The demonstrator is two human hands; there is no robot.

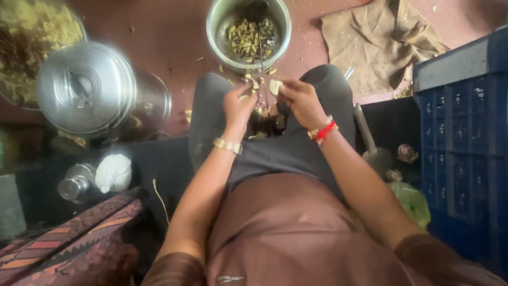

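We've got a small pale pod [275, 86] pinched shut in our right hand [300, 100], just this side of the steel bowl [248, 32]. Left hand [238, 106] is closed on scraps. It looks light and brittle, so we'd hold it at the edges, gently.

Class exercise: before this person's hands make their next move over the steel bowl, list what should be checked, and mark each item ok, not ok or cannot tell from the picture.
1. Left hand and right hand both raised over the lap: ok.
2. Pale piece pinched at the right fingertips: ok.
3. Steel bowl directly ahead of the knees: ok.
4. Bowl has room for more: ok.
5. What the left hand grips: cannot tell.
6. Floor free of scraps: not ok.
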